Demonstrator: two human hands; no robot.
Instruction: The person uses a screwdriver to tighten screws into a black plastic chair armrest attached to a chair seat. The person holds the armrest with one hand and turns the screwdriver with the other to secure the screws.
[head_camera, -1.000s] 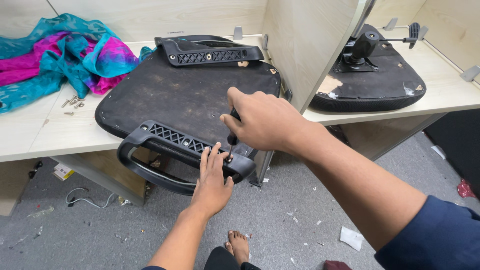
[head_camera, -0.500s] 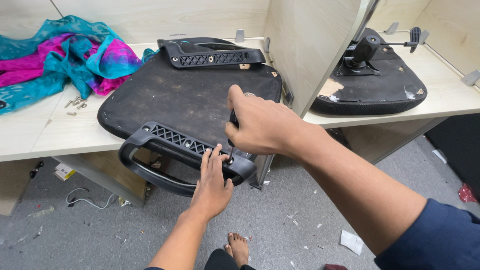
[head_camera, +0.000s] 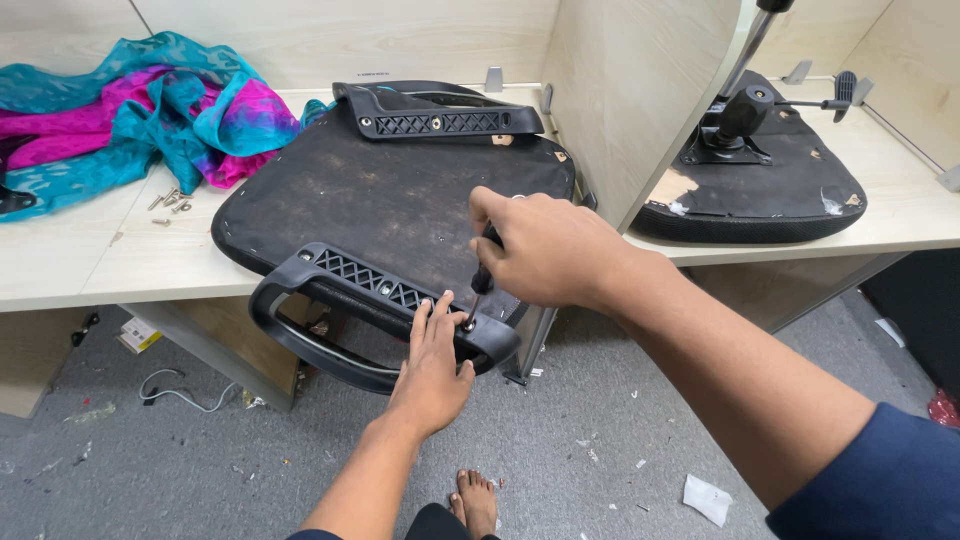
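Note:
An upturned black chair seat (head_camera: 380, 195) lies on the pale wooden desk (head_camera: 100, 265), jutting over its front edge. A black plastic armrest (head_camera: 350, 300) sits along the seat's near side. My left hand (head_camera: 432, 362) lies flat against the armrest's right end, fingers spread. My right hand (head_camera: 545, 250) is closed on a screwdriver (head_camera: 478, 288), held nearly upright, its tip at the armrest next to my left fingertips. A second black armrest (head_camera: 440, 112) lies on the seat's far side.
A teal and magenta cloth (head_camera: 130, 115) is bunched at the desk's back left, with several loose screws (head_camera: 170, 203) beside it. A wooden partition (head_camera: 640, 90) splits the desk; right of it lies another seat with a mechanism (head_camera: 750, 175). Grey carpet below holds scraps, and my bare foot (head_camera: 477, 500).
My right hand has tilted a little over the screwdriver at the same spot. My left hand stays pressed on the armrest. The view has shifted slightly.

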